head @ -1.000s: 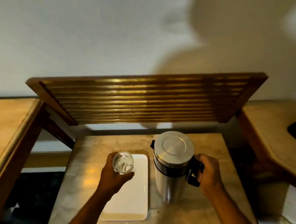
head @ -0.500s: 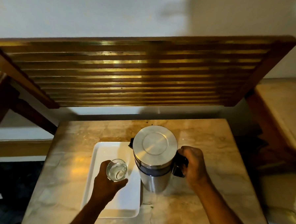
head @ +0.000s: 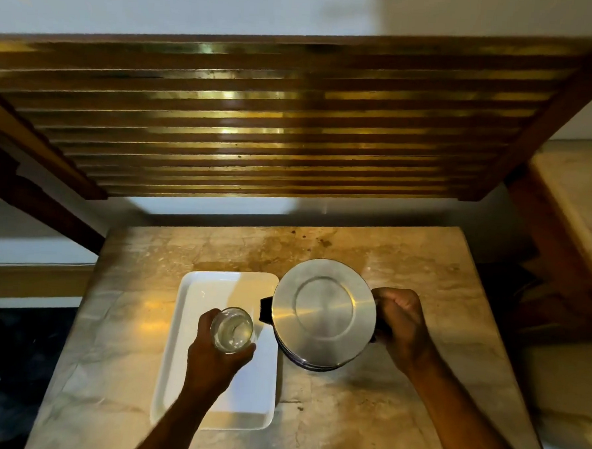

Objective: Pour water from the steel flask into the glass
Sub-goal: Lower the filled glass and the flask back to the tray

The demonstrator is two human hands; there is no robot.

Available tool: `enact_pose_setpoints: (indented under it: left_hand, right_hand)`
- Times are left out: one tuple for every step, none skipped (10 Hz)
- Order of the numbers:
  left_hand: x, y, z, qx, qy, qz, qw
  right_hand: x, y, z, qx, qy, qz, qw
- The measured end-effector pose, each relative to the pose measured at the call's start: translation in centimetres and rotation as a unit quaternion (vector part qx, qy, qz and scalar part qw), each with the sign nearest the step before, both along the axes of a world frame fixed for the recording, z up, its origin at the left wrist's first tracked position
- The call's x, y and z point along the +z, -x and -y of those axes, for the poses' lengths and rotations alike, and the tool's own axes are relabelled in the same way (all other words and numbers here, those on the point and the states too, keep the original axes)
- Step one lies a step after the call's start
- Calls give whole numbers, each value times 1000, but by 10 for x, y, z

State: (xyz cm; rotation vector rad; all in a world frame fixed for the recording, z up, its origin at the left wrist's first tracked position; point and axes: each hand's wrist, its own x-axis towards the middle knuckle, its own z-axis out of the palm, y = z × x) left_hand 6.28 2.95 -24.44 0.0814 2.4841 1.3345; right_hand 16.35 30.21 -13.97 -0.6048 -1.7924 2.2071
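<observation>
The steel flask (head: 323, 311) stands upright on the marble table (head: 363, 416), seen from straight above so its round lid fills the view; a black spout sticks out on its left side. My right hand (head: 401, 324) is closed around the flask's black handle on the right. A clear glass (head: 232, 330), mouth up, is held in my left hand (head: 217, 356) over the white tray (head: 193, 322), just left of the spout. Whether the glass rests on the tray or is lifted, I cannot tell.
A slatted wooden panel (head: 276, 120) leans overhead behind the table. Another marble counter (head: 580, 205) runs along the right, with wooden framing (head: 3, 161) at the left. A dark floor (head: 13, 364) lies beyond the table's left edge.
The view has tipped further down over the table, so the flask now shows only its lid. Both hands keep their grips; glass and flask stay side by side.
</observation>
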Motion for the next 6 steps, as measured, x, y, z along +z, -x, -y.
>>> enact_pose_setpoints:
  left_hand:
    - [2, 0, -3, -5, 2, 0, 1000]
    - [6, -2, -4, -6, -1, -9, 1000]
    - [8, -3, -4, -5, -9, -1, 1000]
    - [24, -1, 1, -44, 8, 9, 999]
    - [55, 11, 8, -112, 59, 52, 991]
    - [108, 18, 10, -142, 68, 46, 986]
  right_hand:
    - [-2, -2, 1, 11, -7, -4, 1000]
    - [-4, -5, 2, 14, -8, -4, 1000]
    - [-3, -4, 1, 18, -13, -2, 1000]
    - [5, -10, 2, 29, -32, 4, 999]
    - [18, -12, 0, 39, -88, 21, 995]
    - [31, -18, -8, 68, -244, 86, 964]
